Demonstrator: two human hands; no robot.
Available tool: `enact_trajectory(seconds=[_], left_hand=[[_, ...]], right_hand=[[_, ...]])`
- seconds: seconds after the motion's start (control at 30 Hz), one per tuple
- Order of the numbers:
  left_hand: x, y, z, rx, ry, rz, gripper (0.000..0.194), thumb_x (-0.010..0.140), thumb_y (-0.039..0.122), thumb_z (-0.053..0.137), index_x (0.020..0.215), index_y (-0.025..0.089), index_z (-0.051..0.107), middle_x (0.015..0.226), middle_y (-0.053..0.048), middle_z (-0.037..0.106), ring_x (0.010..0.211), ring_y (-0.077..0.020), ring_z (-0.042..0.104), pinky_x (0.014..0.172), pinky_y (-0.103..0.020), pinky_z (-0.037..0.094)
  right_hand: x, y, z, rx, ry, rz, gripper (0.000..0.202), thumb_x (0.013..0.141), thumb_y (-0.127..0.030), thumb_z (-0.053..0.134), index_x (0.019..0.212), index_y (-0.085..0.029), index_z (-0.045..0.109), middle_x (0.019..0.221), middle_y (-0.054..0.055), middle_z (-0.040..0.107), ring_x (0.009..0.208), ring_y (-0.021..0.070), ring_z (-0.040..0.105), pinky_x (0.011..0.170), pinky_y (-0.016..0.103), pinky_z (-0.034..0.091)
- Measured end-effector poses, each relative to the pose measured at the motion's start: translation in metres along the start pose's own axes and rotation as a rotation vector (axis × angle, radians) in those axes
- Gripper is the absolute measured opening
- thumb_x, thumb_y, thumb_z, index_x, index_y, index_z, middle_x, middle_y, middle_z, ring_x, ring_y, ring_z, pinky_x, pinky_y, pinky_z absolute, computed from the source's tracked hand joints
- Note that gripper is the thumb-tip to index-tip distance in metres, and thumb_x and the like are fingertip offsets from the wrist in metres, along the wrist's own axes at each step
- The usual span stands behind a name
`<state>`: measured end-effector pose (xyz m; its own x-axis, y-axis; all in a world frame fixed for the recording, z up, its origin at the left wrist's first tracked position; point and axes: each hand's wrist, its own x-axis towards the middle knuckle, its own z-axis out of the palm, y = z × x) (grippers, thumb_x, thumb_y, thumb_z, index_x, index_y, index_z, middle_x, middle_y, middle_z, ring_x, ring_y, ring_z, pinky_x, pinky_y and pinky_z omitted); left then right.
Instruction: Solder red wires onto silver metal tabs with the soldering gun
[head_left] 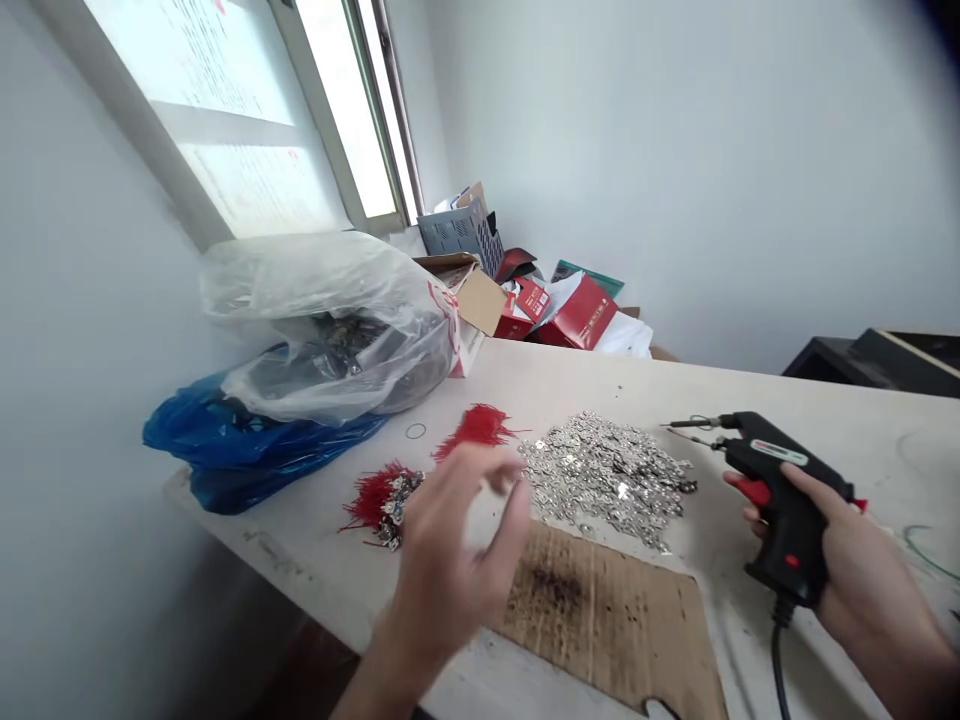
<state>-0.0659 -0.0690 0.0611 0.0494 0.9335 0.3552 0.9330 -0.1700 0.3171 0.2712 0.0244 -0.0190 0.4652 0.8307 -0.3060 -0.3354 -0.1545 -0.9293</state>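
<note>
My right hand [862,555] is wrapped round the grip of a black soldering gun [784,480] with a red trigger. The gun's tip points left, towards a heap of small silvery metal pieces [607,470]. My left hand [457,540], somewhat blurred, is raised above the left edge of a scorched piece of cardboard [600,610]. Its thumb and index finger curve towards each other with a gap, and nothing shows between them. Just beyond it lies a bunch of short red wires [476,428]. Left of it are red wires with metal pieces at their ends [382,500].
A clear plastic bag [337,330] and a blue bag [247,440] fill the table's left rear. Behind are an open carton [480,300], red boxes [581,310] and a grey basket [461,235]. The gun's cable [778,660] hangs towards the front edge.
</note>
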Motion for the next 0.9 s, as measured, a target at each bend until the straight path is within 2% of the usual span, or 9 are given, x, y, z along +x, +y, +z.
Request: enact_trajectory(seconds=[0.07, 0.17, 0.27, 0.37, 0.53, 0.63, 0.77, 0.9], left_hand=[[0.024, -0.007, 0.009, 0.019, -0.054, -0.006, 0.028, 0.110, 0.030, 0.065, 0.138, 0.030, 0.072, 0.138, -0.009, 0.077, 0.127, -0.0286, 0.072, 0.108, -0.047, 0.063], [0.060, -0.033, 0.019, 0.200, -0.223, -0.072, 0.029, 0.106, 0.020, 0.067, 0.134, 0.021, 0.075, 0.142, -0.013, 0.077, 0.134, -0.0336, 0.070, 0.113, -0.048, 0.056], [0.080, -0.062, 0.022, 0.260, -0.343, -0.126, 0.030, 0.098, 0.018, 0.075, 0.128, 0.023, 0.080, 0.138, -0.011, 0.080, 0.133, -0.0342, 0.072, 0.113, -0.044, 0.054], [0.086, -0.079, 0.023, 0.255, -0.357, -0.161, 0.026, 0.095, 0.017, 0.077, 0.117, 0.026, 0.085, 0.129, -0.008, 0.084, 0.126, -0.0320, 0.076, 0.107, -0.040, 0.055], [0.090, -0.091, 0.032, 0.215, -0.382, -0.163, 0.019, 0.094, 0.021, 0.076, 0.107, 0.029, 0.088, 0.122, -0.004, 0.088, 0.117, -0.0293, 0.079, 0.100, -0.036, 0.056], [0.094, -0.103, 0.038, 0.158, -0.381, -0.122, 0.016, 0.093, 0.030, 0.075, 0.100, 0.030, 0.089, 0.118, -0.002, 0.089, 0.113, -0.0278, 0.080, 0.097, -0.032, 0.056], [0.100, -0.119, 0.047, 0.225, -0.339, -0.126, 0.022, 0.095, 0.038, 0.070, 0.102, 0.031, 0.089, 0.121, -0.001, 0.088, 0.114, -0.0302, 0.077, 0.096, -0.035, 0.052], [0.100, -0.119, 0.048, 0.283, -0.335, -0.126, 0.022, 0.095, 0.041, 0.069, 0.104, 0.032, 0.087, 0.122, 0.005, 0.087, 0.112, -0.0262, 0.074, 0.089, -0.031, 0.049]], right_hand=[[0.001, 0.000, -0.002, -0.003, 0.008, -0.003, 0.021, 0.076, -0.036, 0.086, 0.095, -0.028, 0.086, 0.121, 0.025, 0.082, 0.053, 0.0207, 0.070, 0.032, 0.026, 0.050], [0.000, -0.002, -0.001, 0.010, 0.015, -0.007, 0.018, 0.077, -0.032, 0.085, 0.094, -0.028, 0.086, 0.115, 0.023, 0.084, 0.054, 0.0196, 0.071, 0.035, 0.024, 0.052], [-0.002, -0.006, 0.002, 0.050, 0.015, -0.013, 0.014, 0.081, -0.028, 0.081, 0.095, -0.025, 0.086, 0.100, 0.018, 0.086, 0.050, 0.0175, 0.068, 0.036, 0.021, 0.054], [-0.004, -0.010, 0.005, 0.090, 0.009, -0.002, 0.012, 0.086, -0.024, 0.078, 0.096, -0.021, 0.084, 0.086, 0.013, 0.084, 0.046, 0.0163, 0.067, 0.033, 0.019, 0.052], [-0.008, -0.017, 0.009, 0.146, 0.015, 0.007, 0.013, 0.097, -0.021, 0.070, 0.102, -0.018, 0.082, 0.083, 0.009, 0.085, 0.044, 0.0137, 0.065, 0.040, 0.019, 0.057], [-0.009, -0.021, 0.011, 0.170, 0.017, -0.012, 0.014, 0.099, -0.022, 0.069, 0.104, -0.014, 0.080, 0.083, 0.010, 0.085, 0.045, 0.0123, 0.064, 0.042, 0.018, 0.056], [-0.003, -0.023, 0.007, 0.172, 0.020, -0.041, 0.019, 0.101, -0.027, 0.069, 0.104, -0.012, 0.080, 0.086, 0.012, 0.085, 0.047, 0.0112, 0.063, 0.043, 0.017, 0.053], [-0.001, -0.025, 0.002, 0.183, 0.008, -0.061, 0.022, 0.103, -0.030, 0.069, 0.103, -0.012, 0.080, 0.089, 0.012, 0.085, 0.050, 0.0102, 0.063, 0.044, 0.017, 0.050]])
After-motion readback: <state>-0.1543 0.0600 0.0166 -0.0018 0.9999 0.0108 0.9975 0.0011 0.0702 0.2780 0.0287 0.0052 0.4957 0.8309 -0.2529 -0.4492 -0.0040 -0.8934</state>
